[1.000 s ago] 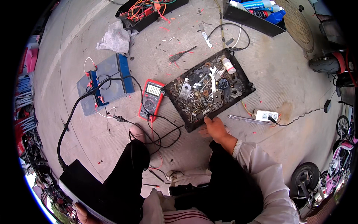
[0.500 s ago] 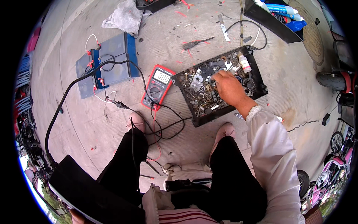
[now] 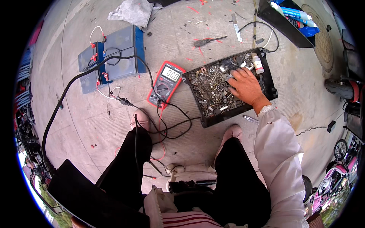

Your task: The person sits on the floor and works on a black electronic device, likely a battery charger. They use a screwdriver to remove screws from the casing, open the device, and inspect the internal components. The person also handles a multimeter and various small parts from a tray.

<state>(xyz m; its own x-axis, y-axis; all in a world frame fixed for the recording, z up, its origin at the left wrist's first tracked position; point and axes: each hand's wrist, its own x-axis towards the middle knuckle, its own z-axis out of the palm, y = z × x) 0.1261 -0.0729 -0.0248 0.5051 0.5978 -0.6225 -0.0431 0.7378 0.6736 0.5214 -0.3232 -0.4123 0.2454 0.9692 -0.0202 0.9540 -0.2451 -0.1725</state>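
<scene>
My right hand reaches into a black tray of loose hardware on the ground. Its fingers are spread over the small metal parts, touching them, with the fingertips partly hidden among the pieces. A white bottle lies at the tray's right end, just beyond my hand. Only a sliver of my left hand shows at the lower left, under the edge of a black box that it holds by my lap. From the box a thick black cable curves up and over to the right.
Left of the tray lies a red multimeter, its leads looping near my feet. Farther left are blue-grey batteries wired together. A grey cloth, a cut plug, a wrench and a black bin of tubes lie around.
My right hand has shifted toward the tray's right side, and its fingers have spread lower over the parts. The view has moved slightly, showing more of the wrench. The black box stays by my lap.
</scene>
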